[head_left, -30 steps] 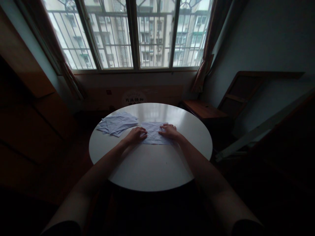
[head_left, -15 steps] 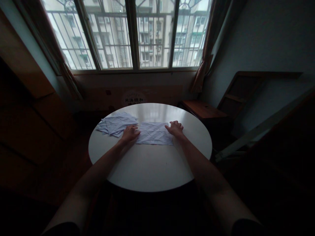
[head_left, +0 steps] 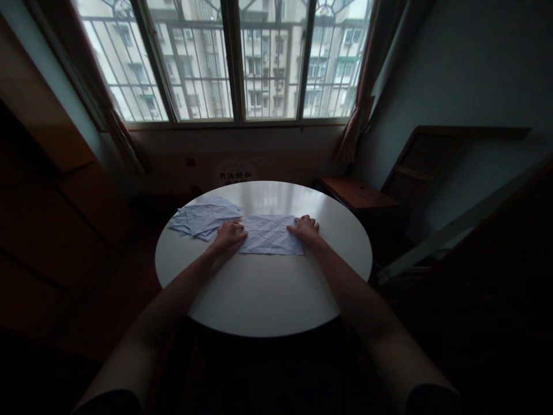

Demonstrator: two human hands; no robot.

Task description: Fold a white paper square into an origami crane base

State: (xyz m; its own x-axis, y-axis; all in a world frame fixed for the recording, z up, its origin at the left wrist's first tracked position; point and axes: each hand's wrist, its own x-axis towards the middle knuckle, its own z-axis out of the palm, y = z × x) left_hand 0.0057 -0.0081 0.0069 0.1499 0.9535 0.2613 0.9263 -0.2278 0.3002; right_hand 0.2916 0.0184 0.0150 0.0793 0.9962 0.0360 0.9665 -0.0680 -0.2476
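A creased, pale sheet of paper [head_left: 271, 236] lies flat on the round white table [head_left: 268, 300]. My left hand [head_left: 230, 236] rests at its left edge, fingers curled and thumb against the paper. At the opposite edge my right hand [head_left: 306, 230] has its thumb on the sheet and its fingers bent around the side. Both hands appear to grip the paper's edges; the fingertips are partly hidden. Just beyond my left hand, a loose stack of similar creased sheets [head_left: 205, 216] spreads across the table's left side.
A low wooden stand [head_left: 358, 193] is behind the table on the right. Wooden cabinets [head_left: 90, 213] line the left side. A wide barred window [head_left: 233, 63] with tied curtains is ahead, above a cardboard panel [head_left: 285, 164]. A wooden frame [head_left: 421, 155] leans against the right wall.
My right hand has shifted slightly left, onto the sheet's edge, with its fingers drawn in. My left hand has moved very slightly right. The stack stays as it was.
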